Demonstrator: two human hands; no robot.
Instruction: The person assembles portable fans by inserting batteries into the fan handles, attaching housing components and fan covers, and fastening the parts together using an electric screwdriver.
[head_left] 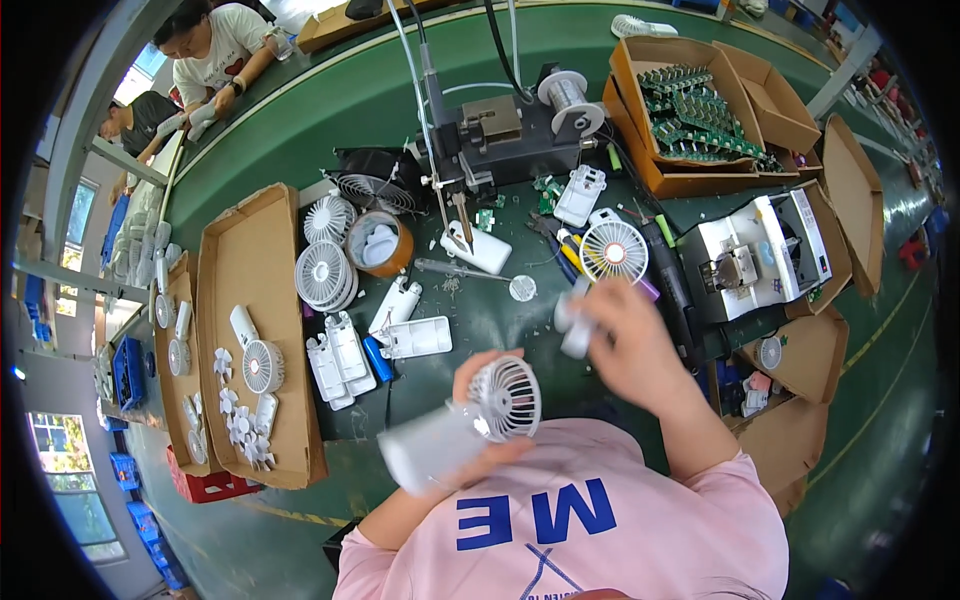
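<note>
My left hand is wrapped round a white handheld fan just in front of my chest. The fan's handle points left and its round slatted grille faces up and right. To the right, my right hand is raised over the bench, its fingers closed on a small white fan blade. Motion smears that blade's outline. Just beyond this hand lies a round white fan grille with an orange-ringed centre. White handle shells and a blue battery cell lie left of the fan.
A soldering machine with a solder-wire reel stands at the back. Cardboard trays of fan parts line the left; a box of green circuit boards is back right. A white dispenser-like machine stands right. Two people work back left.
</note>
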